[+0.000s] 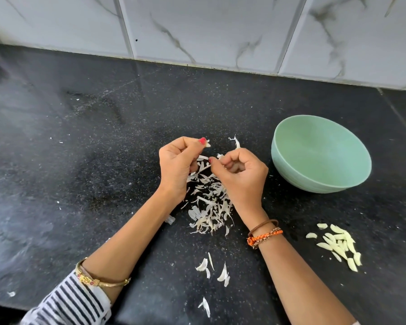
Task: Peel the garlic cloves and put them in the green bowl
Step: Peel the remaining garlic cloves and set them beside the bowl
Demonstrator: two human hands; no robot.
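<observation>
A black speckled bench (103, 148) fills the view. Behind the bench rises a wall of white marble-veined tiles (209, 26), joined along its far edge.

A pale green bowl (321, 154) is sitting upright on the black counter at the right, its inside showing no cloves. Peeled, yellowish-white garlic cloves (338, 246) are lying in a loose cluster on the counter nearer the camera than the bowl and well apart from it. One small clove piece (207, 144), partly in papery skin, is being pinched above a heap of skins.
</observation>
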